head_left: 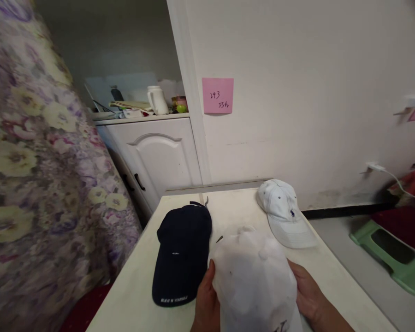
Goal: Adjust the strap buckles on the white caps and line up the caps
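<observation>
A white cap (254, 276) is held between my two hands at the near side of the table. My left hand (207, 297) grips its left side, thumb along the edge. On the opposite side my right hand (307, 293) grips it, with the fingers partly hidden by the cloth. Dark lettering shows low on the cap, cut off by the bottom of the view. Just left lies a navy cap (183, 253) with small white lettering on its brim. Farther back on the right rests another white cap (283, 212) with a small dark logo.
The caps lie on a pale table (134, 286) set against a wall with a pink note (217, 95). A floral curtain (55, 152) hangs at left. Behind stands a white cabinet (162, 157) with a jug (157, 100) on top. A green stool (394, 253) is at right.
</observation>
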The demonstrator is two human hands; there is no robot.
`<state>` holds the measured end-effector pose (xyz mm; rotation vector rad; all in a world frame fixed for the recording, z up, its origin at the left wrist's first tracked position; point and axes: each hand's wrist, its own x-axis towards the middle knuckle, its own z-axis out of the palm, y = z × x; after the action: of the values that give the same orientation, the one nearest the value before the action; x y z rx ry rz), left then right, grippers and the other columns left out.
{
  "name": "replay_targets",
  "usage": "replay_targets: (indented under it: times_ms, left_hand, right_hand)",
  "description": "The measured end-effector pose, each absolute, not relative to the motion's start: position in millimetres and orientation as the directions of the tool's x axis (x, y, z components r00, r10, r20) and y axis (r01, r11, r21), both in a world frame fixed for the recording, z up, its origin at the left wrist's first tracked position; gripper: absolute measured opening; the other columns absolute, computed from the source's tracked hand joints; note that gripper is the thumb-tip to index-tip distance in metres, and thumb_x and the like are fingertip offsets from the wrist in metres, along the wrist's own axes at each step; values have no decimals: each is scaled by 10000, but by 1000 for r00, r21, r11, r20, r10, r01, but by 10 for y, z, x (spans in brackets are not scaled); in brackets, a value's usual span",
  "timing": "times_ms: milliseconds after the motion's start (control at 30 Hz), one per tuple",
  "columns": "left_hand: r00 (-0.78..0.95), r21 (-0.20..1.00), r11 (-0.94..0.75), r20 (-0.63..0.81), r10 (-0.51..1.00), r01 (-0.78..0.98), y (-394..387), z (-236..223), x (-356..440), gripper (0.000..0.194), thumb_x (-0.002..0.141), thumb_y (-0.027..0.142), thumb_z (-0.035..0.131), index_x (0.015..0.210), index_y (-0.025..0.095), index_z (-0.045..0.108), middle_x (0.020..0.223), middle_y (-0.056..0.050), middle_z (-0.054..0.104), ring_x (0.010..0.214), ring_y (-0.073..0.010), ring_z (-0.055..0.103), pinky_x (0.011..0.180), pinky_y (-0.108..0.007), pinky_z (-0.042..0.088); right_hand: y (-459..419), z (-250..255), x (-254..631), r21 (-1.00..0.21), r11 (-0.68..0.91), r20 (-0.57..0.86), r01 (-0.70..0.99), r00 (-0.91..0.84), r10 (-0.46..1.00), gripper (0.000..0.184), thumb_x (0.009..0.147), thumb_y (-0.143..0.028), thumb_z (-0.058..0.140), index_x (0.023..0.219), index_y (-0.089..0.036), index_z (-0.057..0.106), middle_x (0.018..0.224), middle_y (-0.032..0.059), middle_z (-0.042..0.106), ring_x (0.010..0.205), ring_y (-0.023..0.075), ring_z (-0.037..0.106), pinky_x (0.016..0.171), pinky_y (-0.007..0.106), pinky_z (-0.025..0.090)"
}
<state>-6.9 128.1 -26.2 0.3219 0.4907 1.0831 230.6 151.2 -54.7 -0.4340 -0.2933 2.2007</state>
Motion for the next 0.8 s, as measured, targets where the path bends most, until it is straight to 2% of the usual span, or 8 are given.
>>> replay_targets:
  times_ms: [133,267,367,433,500,567,667,800]
  left_hand:
    - [108,604,270,-292,950,-750,1213,-306,-136,412,920,305,651,1330,267,657,1115,-33,809,1259,-262,635,1123,-362,437]
    - [-14,649,197,-304,953,-735,1184,-326,-163,279,845,205,733,1119,233,776,1103,-26,813,1249,-242,640,1074,-293,477]
    - [-98,681,160,-325,941,-715,1215,-250,-100,192,826,166,747,991,240,813,1072,-3,820,1237,-217,650,1071,-245,465]
    - [-81,657,148,-305,949,-739,1242,-202,-61,179,824,136,736,903,268,828,1010,21,831,1247,-220,644,1110,-265,434]
    - [43,596,203,-271,962,-777,1264,-207,-62,156,846,175,718,868,274,836,948,12,836,1281,-240,619,1160,-306,386]
    - [146,574,279,-267,952,-770,1283,-281,-115,146,862,234,710,881,303,838,918,28,835,1313,-225,589,1192,-288,330]
    - [128,615,300,-308,943,-729,1313,-493,-237,206,795,189,762,752,379,826,858,101,828,1345,-183,552,1192,-203,270]
    - [91,636,300,-340,936,-711,1346,-770,-302,159,771,238,775,733,386,819,910,96,826,1439,-188,420,1217,-236,221]
  right_hand:
    - [1481,-538,2303,-358,-591,-199,-723,-559,805,234,852,-308,706,1003,-158,805,948,106,841,1025,294,750,1055,447,480]
    - [1445,-530,2320,-380,-593,-207,-710,-559,803,293,853,-403,698,947,-153,817,936,126,839,1054,332,738,1039,495,493]
    - [1405,-542,2350,-407,-572,-214,-712,-534,818,368,783,-462,763,949,-139,820,920,129,840,1052,345,738,1050,473,492]
    - [1370,-551,2372,-424,-559,-220,-712,-518,827,430,712,-491,817,946,-130,823,907,133,840,1034,360,744,1050,472,492]
    - [1329,-553,2385,-448,-551,-225,-704,-508,831,474,645,-539,848,908,-145,831,886,125,840,993,380,753,1039,497,501]
    - [1289,-550,2385,-469,-533,-229,-704,-486,844,471,612,-570,853,866,-173,839,868,104,840,936,387,764,1028,508,514]
    - [1246,-540,2364,-461,-499,-235,-734,-442,866,414,633,-570,834,838,-210,842,856,74,840,918,386,769,1033,501,521]
    - [1229,-524,2346,-450,-522,-243,-724,-463,852,403,625,-587,832,809,-230,841,820,69,842,993,396,754,1051,513,503]
